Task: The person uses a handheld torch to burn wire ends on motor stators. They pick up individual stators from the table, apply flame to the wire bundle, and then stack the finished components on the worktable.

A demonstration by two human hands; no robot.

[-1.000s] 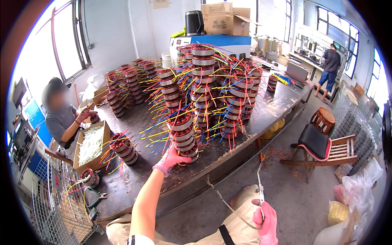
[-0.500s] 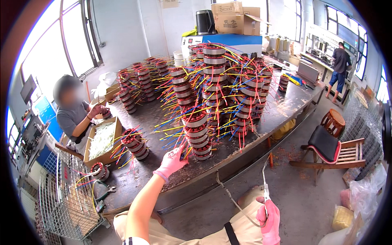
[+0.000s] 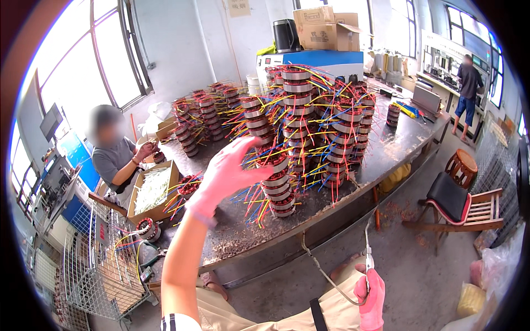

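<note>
My left hand [image 3: 227,172], in a pink glove, is raised beside the front stack of motor stators [image 3: 279,190], fingers and thumb spread apart. Its fingertips are close to the upper rings of that stack; whether they touch I cannot tell. The stators are steel rings with red windings and red, yellow and blue lead wires sticking outward. Low at the right, in front of the table, my gloved right hand [image 3: 373,300] is closed around a slim hand tool [image 3: 369,256] with a thin bent metal tip. A grey hose or cord [image 3: 326,276] runs from it toward the table edge.
More stator stacks [image 3: 298,105] crowd the metal table [image 3: 243,243]. A carton of pale strips [image 3: 152,190] stands at the left, by a seated co-worker [image 3: 113,154] handling a stator. Pliers [image 3: 157,256] lie near a wire cart [image 3: 99,270]. A chair [image 3: 447,198] stands right.
My left hand has risen from the foot of the front stack to its upper part, fingers spreading. The right hand still holds the tool. The whole view has shifted slightly.
</note>
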